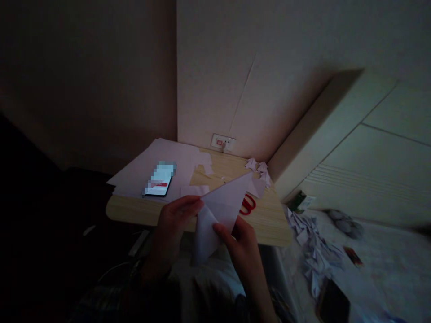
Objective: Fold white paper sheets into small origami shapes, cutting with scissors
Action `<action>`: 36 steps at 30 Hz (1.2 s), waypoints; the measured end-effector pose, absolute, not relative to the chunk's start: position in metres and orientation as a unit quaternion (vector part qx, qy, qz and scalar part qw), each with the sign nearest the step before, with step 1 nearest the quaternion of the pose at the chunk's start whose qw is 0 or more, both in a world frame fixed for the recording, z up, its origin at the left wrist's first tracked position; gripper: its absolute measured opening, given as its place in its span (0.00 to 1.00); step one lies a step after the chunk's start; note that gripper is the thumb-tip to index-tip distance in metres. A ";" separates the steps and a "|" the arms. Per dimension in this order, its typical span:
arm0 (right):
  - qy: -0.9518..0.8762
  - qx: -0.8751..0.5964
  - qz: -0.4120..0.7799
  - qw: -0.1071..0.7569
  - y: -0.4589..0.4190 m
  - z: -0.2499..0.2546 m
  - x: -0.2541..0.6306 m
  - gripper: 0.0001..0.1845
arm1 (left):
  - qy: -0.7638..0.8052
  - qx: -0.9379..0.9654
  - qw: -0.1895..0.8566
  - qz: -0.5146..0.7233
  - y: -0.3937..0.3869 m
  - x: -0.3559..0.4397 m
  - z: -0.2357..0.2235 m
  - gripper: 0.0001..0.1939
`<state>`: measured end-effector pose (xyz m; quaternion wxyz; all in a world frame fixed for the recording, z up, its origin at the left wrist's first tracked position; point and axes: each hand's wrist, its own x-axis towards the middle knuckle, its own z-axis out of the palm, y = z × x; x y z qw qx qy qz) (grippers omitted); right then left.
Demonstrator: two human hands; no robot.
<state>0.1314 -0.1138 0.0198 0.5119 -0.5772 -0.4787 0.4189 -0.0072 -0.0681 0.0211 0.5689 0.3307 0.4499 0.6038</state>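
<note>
A folded sheet of white paper [225,202] with a pointed top corner is held up in front of the table edge. My left hand [175,222] pinches its left corner between thumb and fingers. On the lower right, my right hand [240,240] grips it, thumb on the near face and fingers behind. A crease runs down from the left corner. Partly hidden behind the paper lie scissors with red handles [248,204]; their blades cannot be made out.
White sheets [138,163] lie on the wooden table [266,224], with a lit phone [160,179] on them. Folded paper pieces [261,167] stand at the back right. More folded pieces [311,246] and a dark object [333,303] lie on the bed [387,269]. A wall socket [222,141] holds a plug.
</note>
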 end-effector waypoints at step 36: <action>-0.512 -0.570 0.391 0.510 -0.113 0.022 0.136 0.12 | 0.448 0.410 0.545 0.578 -0.069 -0.009 0.027 0.06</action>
